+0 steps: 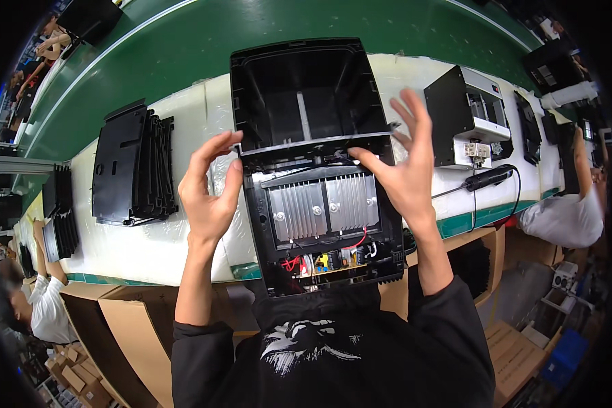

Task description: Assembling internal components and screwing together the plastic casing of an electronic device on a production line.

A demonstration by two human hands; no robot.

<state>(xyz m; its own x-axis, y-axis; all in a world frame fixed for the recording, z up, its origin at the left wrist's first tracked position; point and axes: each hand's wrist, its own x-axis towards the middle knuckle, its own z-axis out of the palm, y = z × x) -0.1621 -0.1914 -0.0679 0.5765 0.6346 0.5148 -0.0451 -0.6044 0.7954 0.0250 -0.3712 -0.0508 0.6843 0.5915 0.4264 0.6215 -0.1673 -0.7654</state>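
In front of me is an opened black plastic housing (257, 245). Its near part carries two finned metal heatsinks (298, 212) and a circuit board (333, 261) with red wires and small components. Beyond them stands the hollow black box part (272, 102), and a thin black panel edge (313, 143) crosses between the two. My left hand (211, 187) pinches the left end of this panel with thumb and fingers. At the right end, my right hand (408, 170) has its fingers spread; its thumb rests against the panel's near side.
A stack of black panels (126, 163) stands at left, with more panels (60, 217) beyond. On the right are a black-and-white machine (466, 119) and a corded black-handled tool (486, 178). Cardboard boxes (126, 333) sit below the table edge. Other people work at both sides.
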